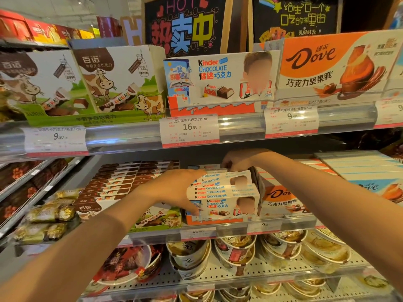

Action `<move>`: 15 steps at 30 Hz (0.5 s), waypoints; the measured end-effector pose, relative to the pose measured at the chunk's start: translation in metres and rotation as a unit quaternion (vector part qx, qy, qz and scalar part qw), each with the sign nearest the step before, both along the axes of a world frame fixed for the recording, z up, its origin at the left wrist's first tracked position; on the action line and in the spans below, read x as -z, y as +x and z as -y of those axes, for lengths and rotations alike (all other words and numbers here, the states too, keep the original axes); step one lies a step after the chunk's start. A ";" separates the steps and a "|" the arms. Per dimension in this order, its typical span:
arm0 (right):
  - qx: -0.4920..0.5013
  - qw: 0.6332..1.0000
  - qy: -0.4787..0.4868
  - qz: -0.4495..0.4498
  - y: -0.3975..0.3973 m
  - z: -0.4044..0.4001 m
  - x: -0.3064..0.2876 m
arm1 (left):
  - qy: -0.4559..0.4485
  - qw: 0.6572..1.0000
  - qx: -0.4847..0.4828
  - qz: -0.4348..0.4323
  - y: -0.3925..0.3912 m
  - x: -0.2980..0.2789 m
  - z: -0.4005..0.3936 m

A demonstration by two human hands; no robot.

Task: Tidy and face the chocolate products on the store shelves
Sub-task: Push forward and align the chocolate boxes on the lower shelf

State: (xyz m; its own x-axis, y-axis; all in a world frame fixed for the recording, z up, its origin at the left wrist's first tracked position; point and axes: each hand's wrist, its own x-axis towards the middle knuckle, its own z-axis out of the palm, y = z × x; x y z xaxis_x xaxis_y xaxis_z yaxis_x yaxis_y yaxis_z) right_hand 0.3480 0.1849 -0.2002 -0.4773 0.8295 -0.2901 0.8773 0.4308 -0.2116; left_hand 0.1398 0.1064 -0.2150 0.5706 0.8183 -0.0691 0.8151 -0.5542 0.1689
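Store shelves of chocolate in tiers, price tags along their clear front rails. Above both hands, on the upper tier, tall display cartons: cow-printed chocolate cartons to the upper left, a Kinder Chocolate display carton straight above, an orange Dove carton to the upper right. Between the hands, on the middle tier, an orange open-front tray holding a stack of Kinder Chocolate boxes, faces forward, the top ones slightly askew. Left hand clasping the stack's left end, thumb down on the front lower corner, fingers over the top. Right hand reaching over the back of the stack, fingers curled down behind the top boxes; actual grip there impossible to tell. Just right of the stack, under the right forearm, a Dove display box. Left of the left hand, rows of brown cow-brand bars in their carton. Further left, gold-wrapped chocolates in clear packs. Below both forearms, on the lower tier, round tubs of Dove stacked and tilted.
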 end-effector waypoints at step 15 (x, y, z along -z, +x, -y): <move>0.012 0.989 -0.090 -0.116 0.010 0.019 -0.007 | 0.046 0.997 -0.029 -0.047 -0.001 0.002 -0.002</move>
State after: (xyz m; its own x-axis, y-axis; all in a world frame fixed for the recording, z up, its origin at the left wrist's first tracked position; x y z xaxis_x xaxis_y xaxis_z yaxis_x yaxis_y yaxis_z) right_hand 0.3576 0.1661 -0.1930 -0.5292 0.7863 -0.3191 0.8054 0.3471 -0.4804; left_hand 0.1390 0.1089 -0.2167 0.5165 0.8552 -0.0431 0.8562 -0.5150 0.0407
